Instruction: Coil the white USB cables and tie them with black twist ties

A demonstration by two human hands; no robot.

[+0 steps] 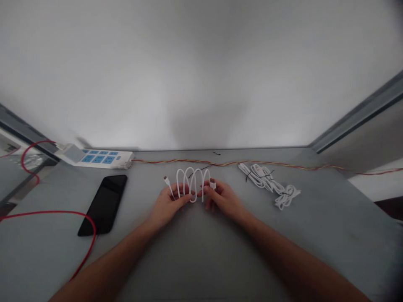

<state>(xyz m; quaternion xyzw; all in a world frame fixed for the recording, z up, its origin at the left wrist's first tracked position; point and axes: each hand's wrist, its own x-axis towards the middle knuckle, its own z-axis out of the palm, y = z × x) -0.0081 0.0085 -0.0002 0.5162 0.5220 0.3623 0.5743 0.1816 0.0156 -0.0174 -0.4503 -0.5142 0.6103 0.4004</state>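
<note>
A white USB charging cable point(194, 178), loosely coiled in several loops, is held between my two hands above the grey table. My left hand point(171, 201) pinches its loops on the left, and the small connector end sticks up beside the index finger. My right hand point(220, 197) is closed on the other side of the coil, with the larger USB plug point(213, 183) showing above its fingers. A thin black twist tie point(190, 173) lies just behind the loops.
Bundled white cables point(264, 178) lie to the right. A black phone point(103, 205) lies at left, with a red cable point(91, 222) crossing its lower end. Behind it sits a white power strip point(100, 158) holding a charger point(71, 152). A twisted red-yellow wire point(170, 161) runs along the back wall.
</note>
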